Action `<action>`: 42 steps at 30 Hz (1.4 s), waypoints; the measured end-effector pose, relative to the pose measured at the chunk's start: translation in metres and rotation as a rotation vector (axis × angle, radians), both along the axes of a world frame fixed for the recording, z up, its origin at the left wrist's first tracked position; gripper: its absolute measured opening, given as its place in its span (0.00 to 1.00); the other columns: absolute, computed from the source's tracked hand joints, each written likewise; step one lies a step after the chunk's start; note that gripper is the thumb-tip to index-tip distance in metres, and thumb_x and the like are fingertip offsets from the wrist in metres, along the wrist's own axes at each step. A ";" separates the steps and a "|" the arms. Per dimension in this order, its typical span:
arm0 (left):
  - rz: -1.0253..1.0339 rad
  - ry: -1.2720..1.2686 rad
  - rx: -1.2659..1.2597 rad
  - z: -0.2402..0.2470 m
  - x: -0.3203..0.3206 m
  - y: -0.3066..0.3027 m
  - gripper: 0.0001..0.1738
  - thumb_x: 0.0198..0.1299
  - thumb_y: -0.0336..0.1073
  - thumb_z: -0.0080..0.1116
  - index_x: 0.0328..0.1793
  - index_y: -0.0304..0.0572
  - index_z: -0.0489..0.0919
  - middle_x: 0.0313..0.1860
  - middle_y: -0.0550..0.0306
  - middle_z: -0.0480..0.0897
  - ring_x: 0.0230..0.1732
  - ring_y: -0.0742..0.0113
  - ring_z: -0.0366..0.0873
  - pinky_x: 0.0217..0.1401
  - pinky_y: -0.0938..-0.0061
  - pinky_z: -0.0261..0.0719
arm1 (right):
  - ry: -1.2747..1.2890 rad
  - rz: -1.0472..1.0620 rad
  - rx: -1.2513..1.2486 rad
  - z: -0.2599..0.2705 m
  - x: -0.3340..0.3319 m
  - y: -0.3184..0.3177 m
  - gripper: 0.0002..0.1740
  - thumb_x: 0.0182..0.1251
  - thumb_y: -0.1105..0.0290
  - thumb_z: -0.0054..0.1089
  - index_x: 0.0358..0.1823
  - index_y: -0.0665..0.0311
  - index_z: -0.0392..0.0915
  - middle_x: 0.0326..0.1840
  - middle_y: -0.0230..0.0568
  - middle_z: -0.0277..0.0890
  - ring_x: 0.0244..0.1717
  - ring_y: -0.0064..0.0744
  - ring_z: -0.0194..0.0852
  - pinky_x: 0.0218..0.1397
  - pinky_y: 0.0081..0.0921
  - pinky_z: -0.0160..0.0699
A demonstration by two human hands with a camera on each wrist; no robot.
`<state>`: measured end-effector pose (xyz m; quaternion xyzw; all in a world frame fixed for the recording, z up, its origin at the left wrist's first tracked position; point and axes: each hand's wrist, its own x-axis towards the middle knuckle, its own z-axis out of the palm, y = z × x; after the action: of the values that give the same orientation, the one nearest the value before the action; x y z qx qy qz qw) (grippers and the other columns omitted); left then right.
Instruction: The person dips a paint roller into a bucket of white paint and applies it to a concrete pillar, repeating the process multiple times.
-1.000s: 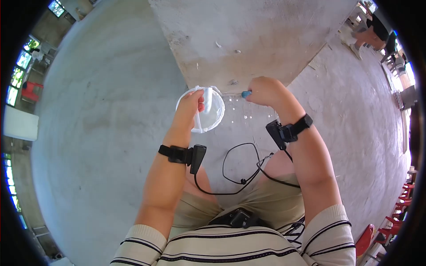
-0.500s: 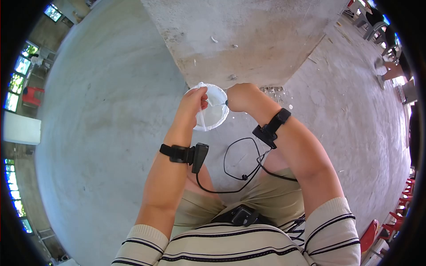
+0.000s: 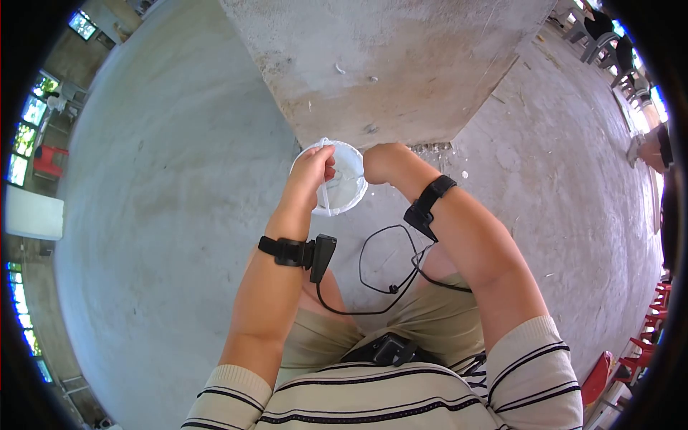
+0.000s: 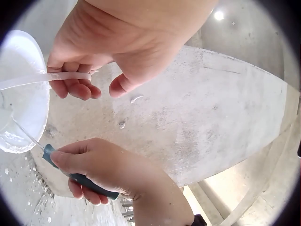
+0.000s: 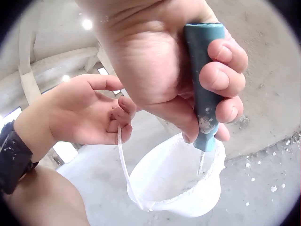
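Observation:
A white bucket (image 3: 345,195) hangs from its thin white handle (image 4: 28,81), which the curled fingers of my left hand (image 3: 312,172) hold. In the right wrist view, my right hand (image 5: 174,70) grips the teal handle of a tool (image 5: 205,80). The tool's thin metal shaft (image 5: 201,164) points down into the bucket (image 5: 176,188), by the rim; its tip is hard to make out. White residue coats the bucket's rim and inside. From the head view the tool is mostly hidden by my right hand (image 3: 385,165).
A rough concrete block or pillar (image 3: 387,72) rises beyond the bucket, with crumbled bits along its base. White specks lie on the grey floor (image 3: 172,179). A black cable (image 3: 362,269) loops below my hands. Red chairs (image 3: 51,161) and people are at the edges.
My right hand has moved left from the base of the concrete to the bucket, bringing the tool over it. My left hand keeps hold of the bucket's handle.

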<state>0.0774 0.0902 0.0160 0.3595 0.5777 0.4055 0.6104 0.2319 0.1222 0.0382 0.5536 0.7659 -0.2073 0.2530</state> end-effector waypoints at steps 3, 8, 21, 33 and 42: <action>0.006 0.003 -0.015 0.002 0.001 0.001 0.11 0.57 0.41 0.55 0.35 0.40 0.73 0.27 0.63 0.72 0.27 0.74 0.69 0.36 0.78 0.70 | -0.003 -0.024 -0.027 0.002 0.001 0.002 0.16 0.49 0.69 0.54 0.41 0.59 0.81 0.42 0.42 0.79 0.43 0.40 0.78 0.43 0.32 0.76; 0.012 -0.010 -0.005 -0.001 -0.001 0.003 0.11 0.57 0.41 0.54 0.36 0.41 0.73 0.27 0.63 0.72 0.27 0.74 0.69 0.36 0.78 0.70 | -0.001 0.056 0.057 -0.010 0.004 0.003 0.15 0.49 0.70 0.54 0.39 0.59 0.81 0.41 0.43 0.79 0.42 0.41 0.79 0.42 0.32 0.76; 0.162 -0.174 -0.031 -0.001 -0.012 0.006 0.16 0.53 0.42 0.59 0.40 0.37 0.74 0.31 0.59 0.73 0.30 0.71 0.69 0.38 0.74 0.73 | 0.201 0.002 0.389 0.046 0.046 -0.010 0.10 0.48 0.70 0.53 0.30 0.65 0.80 0.34 0.48 0.79 0.37 0.46 0.78 0.36 0.35 0.78; 0.230 -0.250 -0.044 -0.001 -0.020 0.008 0.17 0.54 0.43 0.58 0.41 0.37 0.74 0.33 0.57 0.73 0.33 0.67 0.70 0.40 0.70 0.73 | 0.226 0.033 0.536 0.033 0.053 -0.006 0.09 0.47 0.70 0.54 0.28 0.66 0.80 0.32 0.47 0.79 0.36 0.45 0.79 0.37 0.33 0.78; 0.254 -0.273 -0.060 -0.005 -0.020 0.011 0.20 0.56 0.45 0.57 0.44 0.34 0.74 0.32 0.57 0.72 0.33 0.67 0.69 0.42 0.70 0.72 | 0.226 -0.053 0.475 0.042 0.056 -0.005 0.12 0.47 0.68 0.59 0.35 0.60 0.80 0.35 0.44 0.79 0.38 0.44 0.77 0.39 0.33 0.76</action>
<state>0.0572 0.1010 0.0114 0.2068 0.5420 0.5069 0.6376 0.2877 0.1170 0.0798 0.5908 0.8016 -0.0888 0.0235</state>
